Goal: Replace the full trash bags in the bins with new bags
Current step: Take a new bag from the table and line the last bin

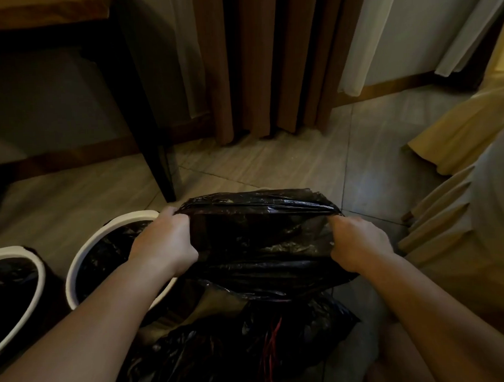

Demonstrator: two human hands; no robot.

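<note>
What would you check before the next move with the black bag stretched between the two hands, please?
1. Left hand grips one edge of the black plastic trash bag: ok.
2. Right hand grips the opposite edge: ok.
3. Bag mouth opened: cannot tell; the plastic is bunched.
4. Nearer white-rimmed round bin free of a liner: not ok; black plastic shows inside.
5. Far-left white-rimmed bin free of a liner: not ok; black plastic inside too.
6. Crumpled black bag with red strands on the floor tied shut: cannot tell.
</note>
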